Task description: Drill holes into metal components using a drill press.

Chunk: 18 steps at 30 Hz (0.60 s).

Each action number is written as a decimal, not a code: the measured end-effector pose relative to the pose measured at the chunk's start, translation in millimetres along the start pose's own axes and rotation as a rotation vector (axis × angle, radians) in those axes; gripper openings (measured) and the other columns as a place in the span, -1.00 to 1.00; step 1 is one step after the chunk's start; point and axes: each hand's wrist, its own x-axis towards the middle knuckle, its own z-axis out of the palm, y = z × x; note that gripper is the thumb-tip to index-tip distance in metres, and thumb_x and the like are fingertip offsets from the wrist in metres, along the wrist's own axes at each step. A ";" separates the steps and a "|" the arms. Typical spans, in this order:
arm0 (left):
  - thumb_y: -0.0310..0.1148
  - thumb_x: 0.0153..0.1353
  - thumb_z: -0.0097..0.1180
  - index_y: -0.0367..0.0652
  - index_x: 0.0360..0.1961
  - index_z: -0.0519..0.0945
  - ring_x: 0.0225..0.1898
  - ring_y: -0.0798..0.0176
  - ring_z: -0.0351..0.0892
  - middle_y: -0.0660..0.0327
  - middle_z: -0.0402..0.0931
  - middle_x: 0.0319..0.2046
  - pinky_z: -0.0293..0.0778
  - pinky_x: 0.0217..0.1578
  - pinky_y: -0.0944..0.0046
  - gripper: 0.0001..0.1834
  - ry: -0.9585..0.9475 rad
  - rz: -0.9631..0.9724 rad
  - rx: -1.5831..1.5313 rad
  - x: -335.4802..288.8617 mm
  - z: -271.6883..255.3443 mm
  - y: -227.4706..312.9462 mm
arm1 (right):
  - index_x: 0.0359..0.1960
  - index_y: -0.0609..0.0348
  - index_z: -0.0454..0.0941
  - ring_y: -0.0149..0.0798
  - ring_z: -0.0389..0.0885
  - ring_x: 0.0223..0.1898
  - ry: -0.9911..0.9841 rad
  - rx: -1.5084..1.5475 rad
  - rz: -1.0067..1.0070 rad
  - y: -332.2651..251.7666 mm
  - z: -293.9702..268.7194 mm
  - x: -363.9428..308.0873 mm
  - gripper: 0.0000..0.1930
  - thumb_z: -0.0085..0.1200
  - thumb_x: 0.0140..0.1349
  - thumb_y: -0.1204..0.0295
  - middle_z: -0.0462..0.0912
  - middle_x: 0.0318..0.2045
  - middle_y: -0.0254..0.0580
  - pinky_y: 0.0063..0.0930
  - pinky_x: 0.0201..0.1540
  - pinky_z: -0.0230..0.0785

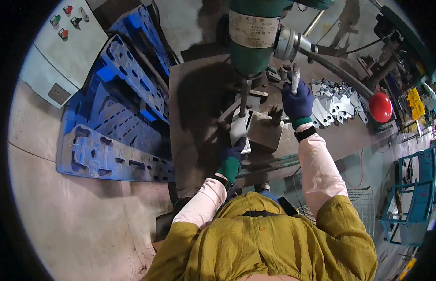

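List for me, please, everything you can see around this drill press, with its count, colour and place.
drill press head: one, green with a pale label, top centre over the table
feed lever: one, bare metal, right of the head, gripped by the right hand
metal bracket: one, pale grey, under the spindle, held by the left hand
work table: one, dark steel, centre
cut metal plates: a pile, too many to count, silvery, right on the table
round knob: one, red, far right of the table
plastic pallets: several, blue, stacked left of the table
control box: one, grey with coloured buttons, top left
cart frame: one, teal, lower right
left hand: dark blue glove, on the bracket
right hand: dark blue glove, on the lever
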 end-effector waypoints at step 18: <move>0.04 -0.01 0.45 -0.17 -0.25 0.67 -0.61 0.29 0.54 0.22 0.62 -0.46 0.43 -0.64 0.27 -0.49 0.109 -0.211 -0.255 -27.6 10.3 34.8 | -0.18 -0.03 0.58 0.19 0.58 -0.23 -0.175 -0.014 -0.034 24.3 0.9 91.4 -0.70 0.19 0.10 0.14 0.59 -0.31 0.02 0.04 -0.19 0.45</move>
